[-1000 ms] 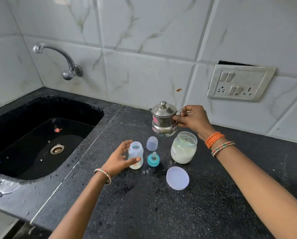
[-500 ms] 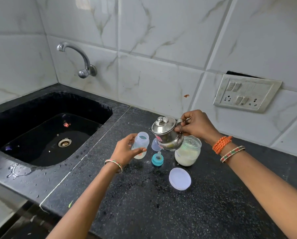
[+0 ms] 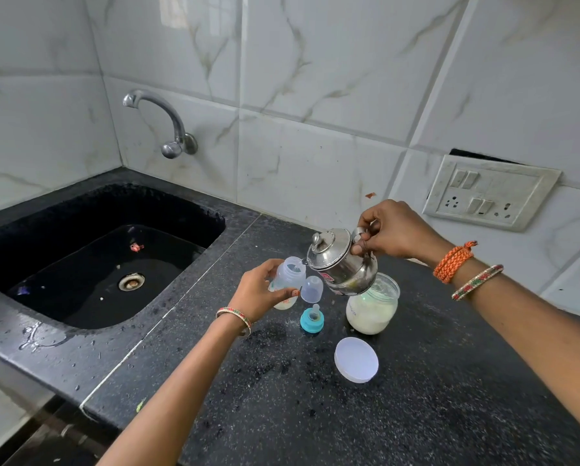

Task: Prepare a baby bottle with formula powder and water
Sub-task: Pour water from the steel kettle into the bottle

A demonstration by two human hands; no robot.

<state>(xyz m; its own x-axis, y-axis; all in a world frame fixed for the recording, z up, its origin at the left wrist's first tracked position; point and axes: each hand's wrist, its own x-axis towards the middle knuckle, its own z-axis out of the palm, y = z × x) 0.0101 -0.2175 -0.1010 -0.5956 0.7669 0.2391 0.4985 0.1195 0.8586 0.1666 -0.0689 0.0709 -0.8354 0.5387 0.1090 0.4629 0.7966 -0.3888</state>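
My left hand (image 3: 260, 290) grips a small clear baby bottle (image 3: 290, 275), open at the top, with pale powder at its bottom, standing on the black counter (image 3: 416, 398). My right hand (image 3: 393, 233) holds a small steel kettle (image 3: 340, 264) by its handle, tilted to the left, its spout at the bottle's mouth. Under the kettle stands an open jar of white formula powder (image 3: 372, 311). The jar's round white lid (image 3: 356, 359) lies flat in front of it. A teal nipple ring (image 3: 312, 319) and a clear bottle cap (image 3: 312, 289) sit between bottle and jar.
A black sink (image 3: 80, 264) with a steel drain lies at the left, under a wall tap (image 3: 167, 126). A switch and socket plate (image 3: 490, 193) is on the tiled wall at the right. The counter's front edge runs at lower left.
My right hand lifted the kettle off the counter, carried it left and tilted it, so its spout now meets the bottle's mouth. My left hand closed around the bottle.
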